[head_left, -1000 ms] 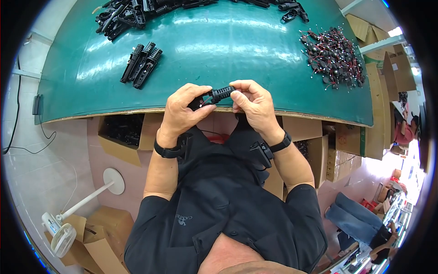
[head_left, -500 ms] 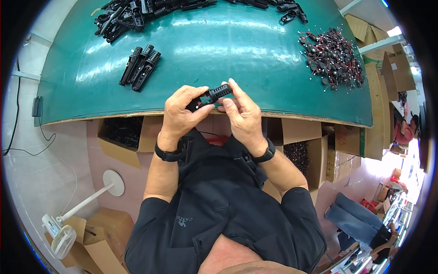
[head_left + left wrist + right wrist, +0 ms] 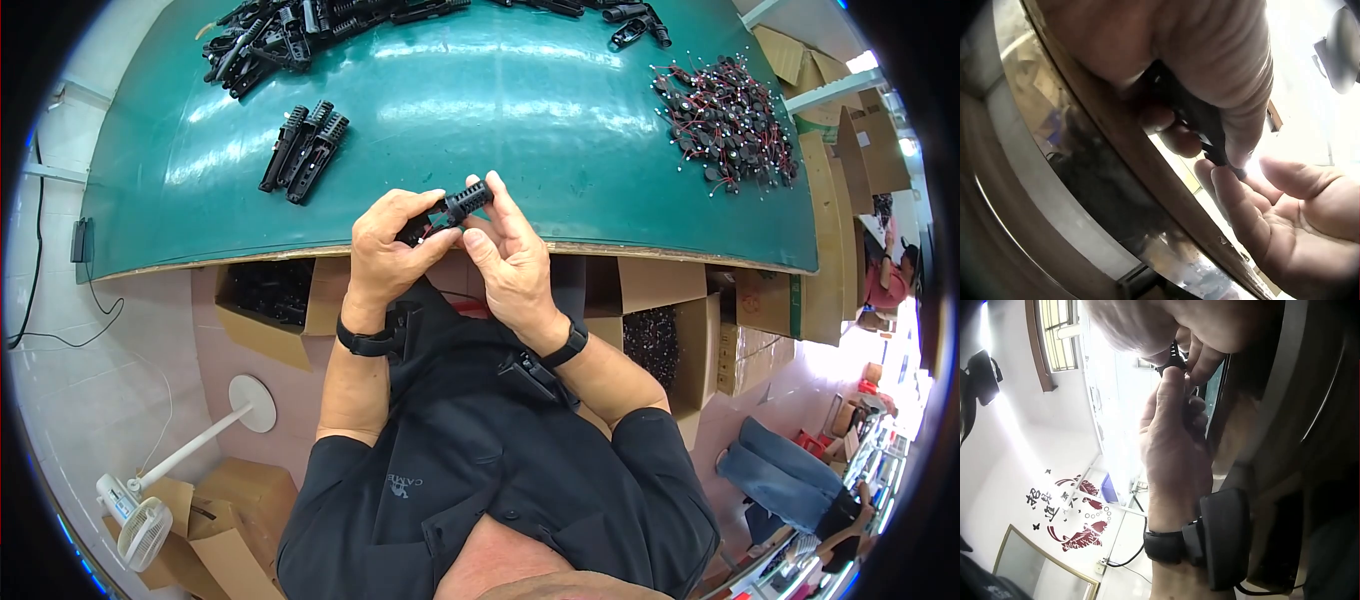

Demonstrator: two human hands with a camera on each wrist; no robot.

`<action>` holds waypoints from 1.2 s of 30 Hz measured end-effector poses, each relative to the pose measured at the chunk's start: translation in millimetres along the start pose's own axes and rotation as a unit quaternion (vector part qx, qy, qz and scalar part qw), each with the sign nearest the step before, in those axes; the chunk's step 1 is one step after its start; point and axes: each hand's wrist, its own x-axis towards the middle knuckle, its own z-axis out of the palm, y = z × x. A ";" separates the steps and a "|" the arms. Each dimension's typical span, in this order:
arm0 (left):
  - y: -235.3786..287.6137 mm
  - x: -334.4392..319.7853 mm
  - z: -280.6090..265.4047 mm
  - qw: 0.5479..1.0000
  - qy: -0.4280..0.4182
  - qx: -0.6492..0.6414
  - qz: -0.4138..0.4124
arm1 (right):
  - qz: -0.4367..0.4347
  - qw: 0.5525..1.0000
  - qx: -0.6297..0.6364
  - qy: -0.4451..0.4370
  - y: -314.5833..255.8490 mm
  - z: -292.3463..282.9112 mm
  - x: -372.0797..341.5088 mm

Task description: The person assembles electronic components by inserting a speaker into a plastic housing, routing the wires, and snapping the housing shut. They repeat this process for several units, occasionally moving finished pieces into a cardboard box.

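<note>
Above the front edge of the green table [image 3: 560, 150], my left hand [image 3: 385, 240] grips a black plastic housing [image 3: 466, 203] with a ribbed end pointing up and right. A bit of red wire with a white tip shows by the left thumb. My right hand [image 3: 518, 280] is at the ribbed end, its fingers extended beside and behind it, thumb apart. In the left wrist view, the right fingertips [image 3: 1222, 178] are right at the housing's end. The left hand covers much of the housing.
Three similar black housings [image 3: 305, 150] lie side by side at left, before a larger heap of black housings [image 3: 265, 50]. Small round black parts with red wires [image 3: 725, 125] are piled at right. Cardboard boxes [image 3: 665, 285] stand under the table edge; a white fan [image 3: 145, 530] is lower left.
My right hand has let go of the housing's ribbed end, straightened its fingers and shifted left. The left hand has moved slightly left with the housing, which tilts up more.
</note>
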 end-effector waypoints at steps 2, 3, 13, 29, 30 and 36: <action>-0.4 -0.3 -1.7 1.000 -0.001 0.000 0.000 | 0.011 1.000 -0.007 -0.007 -0.1 -2.3 -0.6; -0.9 -0.1 -3.4 1.000 -0.004 0.000 -0.002 | 0.023 1.000 -0.014 -0.016 -0.5 -4.8 -0.2; -1.5 -0.2 -2.7 0.998 -0.050 -0.037 -0.020 | 0.000 0.981 -0.151 -0.123 -22.3 -17.6 32.6; -6.7 0.9 -5.0 0.995 -0.057 -0.073 -0.037 | 0.067 0.986 0.042 -0.146 -11.4 -13.5 32.6; -6.8 2.7 -5.6 0.995 -0.059 -0.072 -0.033 | 0.065 0.985 0.045 -0.151 -11.4 -16.0 33.8; -6.5 1.8 -10.3 0.989 -0.067 -0.109 -0.079 | 0.054 0.987 0.027 -0.148 -8.5 -13.8 31.9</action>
